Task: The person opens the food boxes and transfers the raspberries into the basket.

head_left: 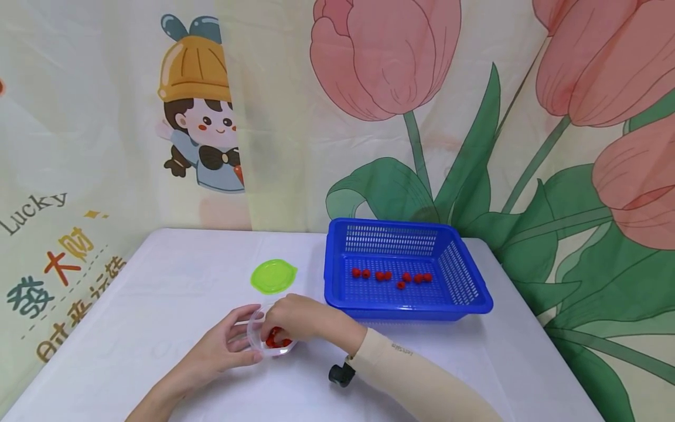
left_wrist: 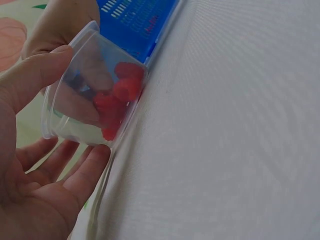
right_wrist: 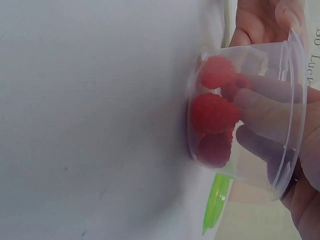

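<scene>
A clear plastic tub (head_left: 283,351) stands on the white table with several red raspberries (right_wrist: 215,114) at its bottom. My left hand (head_left: 218,346) steadies it, thumb at the near side and fingers around the far side, as the left wrist view (left_wrist: 45,195) shows. From above, my right hand (head_left: 295,319) reaches through the mouth of the tub. Seen through the wall in the right wrist view, its thumb and finger pinch one raspberry (right_wrist: 235,87) among the others. Part of the right fingers is hidden behind the berries.
A blue slotted basket (head_left: 408,308) stands right of the tub, with several raspberries (head_left: 379,276) in a loose row on its floor. Behind the tub lies a green lid (head_left: 273,276). A printed cloth (head_left: 285,117) hangs behind the table. My right wrist wears a small black camera (head_left: 341,375).
</scene>
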Demonstrator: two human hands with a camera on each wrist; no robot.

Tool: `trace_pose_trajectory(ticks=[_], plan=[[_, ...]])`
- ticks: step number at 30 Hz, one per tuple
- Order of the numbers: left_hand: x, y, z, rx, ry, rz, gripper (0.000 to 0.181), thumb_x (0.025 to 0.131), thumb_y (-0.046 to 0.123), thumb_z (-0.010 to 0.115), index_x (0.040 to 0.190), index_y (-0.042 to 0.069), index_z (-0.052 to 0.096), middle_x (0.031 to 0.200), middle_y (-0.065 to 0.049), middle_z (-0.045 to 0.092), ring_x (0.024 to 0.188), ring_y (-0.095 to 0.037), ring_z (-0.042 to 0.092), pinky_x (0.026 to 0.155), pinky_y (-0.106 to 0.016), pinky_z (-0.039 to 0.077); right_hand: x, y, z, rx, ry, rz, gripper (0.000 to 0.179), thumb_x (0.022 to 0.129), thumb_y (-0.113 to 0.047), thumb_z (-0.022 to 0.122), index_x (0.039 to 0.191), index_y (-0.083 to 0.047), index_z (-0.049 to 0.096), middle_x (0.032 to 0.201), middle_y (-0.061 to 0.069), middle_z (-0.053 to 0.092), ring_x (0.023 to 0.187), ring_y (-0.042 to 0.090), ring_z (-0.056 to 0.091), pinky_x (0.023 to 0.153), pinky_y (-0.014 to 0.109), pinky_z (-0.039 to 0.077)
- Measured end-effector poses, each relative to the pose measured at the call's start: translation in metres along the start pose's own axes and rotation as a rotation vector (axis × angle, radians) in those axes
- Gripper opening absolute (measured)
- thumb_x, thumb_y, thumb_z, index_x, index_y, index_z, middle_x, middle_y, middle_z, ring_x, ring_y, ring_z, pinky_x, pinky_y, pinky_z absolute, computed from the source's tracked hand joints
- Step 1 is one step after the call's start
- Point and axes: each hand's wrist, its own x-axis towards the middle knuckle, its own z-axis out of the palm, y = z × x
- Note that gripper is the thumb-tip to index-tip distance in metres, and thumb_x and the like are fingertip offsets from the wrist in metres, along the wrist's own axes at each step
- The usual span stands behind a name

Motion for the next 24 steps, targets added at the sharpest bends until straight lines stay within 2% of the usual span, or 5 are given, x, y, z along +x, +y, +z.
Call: trace_pose_trajectory(ticks=[6,12,14,20,24], plan=[[0.0,0.0,0.002,0.004,0.007,-0.012,0.092,0.089,0.006,0.084,0.163,0.01,0.031,0.158,-0.023,0.042,0.134,-0.024,0.063,0.101,-0.025,0.057,-0.015,0.003,-0.012,0.09,0.049,0.01,0.024,0.098,-0.013,0.078,0.121,-0.02,0.081,0.111,-0.012,0.077,0.106,0.003,0.067,0.097,0.008,0.048],[0.001,-0.001,0.002,0.035,0.022,-0.02,0.09,0.089,0.008,0.085,0.163,0.01,0.032,0.159,-0.023,0.043,0.139,-0.043,0.056,0.102,-0.022,0.056,-0.04,0.012,-0.035,0.147,0.158,0.0,0.023,0.099,-0.011,0.076,0.121,-0.017,0.081,0.109,-0.009,0.077,0.109,0.009,0.068,0.095,0.01,0.048],[0.001,-0.001,0.002,0.048,0.027,-0.019,0.089,0.09,0.008,0.085,0.162,0.011,0.033,0.159,-0.023,0.043,0.139,-0.043,0.056,0.102,-0.021,0.055,-0.05,0.017,-0.042,0.164,0.204,-0.004,0.022,0.099,-0.011,0.076,0.12,-0.016,0.08,0.108,-0.008,0.077,0.106,0.008,0.068,0.093,0.01,0.049],[0.0,-0.001,0.002,0.034,0.026,-0.015,0.088,0.089,0.008,0.085,0.162,0.013,0.035,0.16,-0.022,0.043,0.137,-0.038,0.059,0.101,-0.02,0.055,-0.086,0.04,-0.054,0.35,0.377,0.036,0.022,0.096,-0.008,0.079,0.119,-0.011,0.08,0.11,-0.002,0.077,0.096,0.005,0.068,0.085,0.016,0.058],[-0.001,0.0,0.001,0.028,0.028,-0.015,0.089,0.089,0.008,0.085,0.162,0.013,0.035,0.16,-0.022,0.043,0.137,-0.037,0.06,0.101,-0.02,0.055,-0.11,0.06,-0.051,0.371,0.469,0.105,0.024,0.096,-0.008,0.08,0.119,-0.014,0.08,0.11,-0.004,0.077,0.093,0.006,0.066,0.081,0.018,0.058]])
